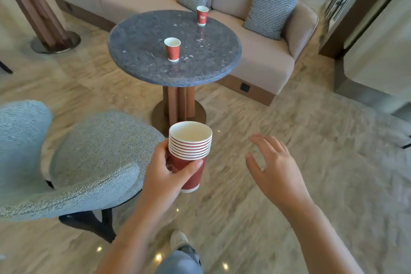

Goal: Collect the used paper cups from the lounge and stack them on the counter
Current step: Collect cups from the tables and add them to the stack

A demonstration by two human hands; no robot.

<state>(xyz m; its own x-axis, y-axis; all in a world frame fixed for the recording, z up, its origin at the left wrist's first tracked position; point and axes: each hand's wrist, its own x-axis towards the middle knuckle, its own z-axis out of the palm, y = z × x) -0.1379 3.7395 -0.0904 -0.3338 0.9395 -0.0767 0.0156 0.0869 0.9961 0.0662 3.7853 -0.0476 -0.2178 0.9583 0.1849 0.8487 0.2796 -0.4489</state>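
My left hand [165, 173] grips a nested stack of several red paper cups [190, 153] with white rims, held upright at waist height. To its right, my right hand [270, 167] hovers with fingers spread and nothing in it. Ahead stands a round grey stone table [138, 35]. A single red paper cup [172, 49] stands upright near the table's middle. Another red paper cup [202, 15] stands upright at its far edge, close to the sofa.
A grey upholstered chair [89, 162] sits at my left, close to the table's brown pedestal [178, 104]. A beige sofa [255, 51] with checked cushions runs behind the table. Another pedestal base [55, 40] stands far left. Marble floor lies open to the right.
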